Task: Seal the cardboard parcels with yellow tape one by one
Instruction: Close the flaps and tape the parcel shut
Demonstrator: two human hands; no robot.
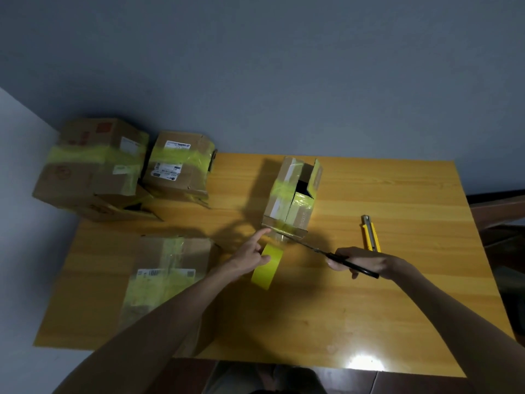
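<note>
A small cardboard parcel (292,194) stands in the middle of the yellow table (369,294), partly wrapped in yellow tape, with its top flaps gaping. A stretch of tape runs from its near bottom edge to the yellow tape roll (267,270). My left hand (248,258) holds the roll, index finger stretched toward the parcel's near corner. My right hand (366,263) grips black scissors (335,255), whose blades reach the tape just below the parcel.
A taped parcel (167,277) lies under my left forearm. Two more taped parcels (93,160) (179,166) sit at the far left corner, over a smaller box (119,209). A yellow utility knife (370,233) lies right of the scissors. A wall stands behind.
</note>
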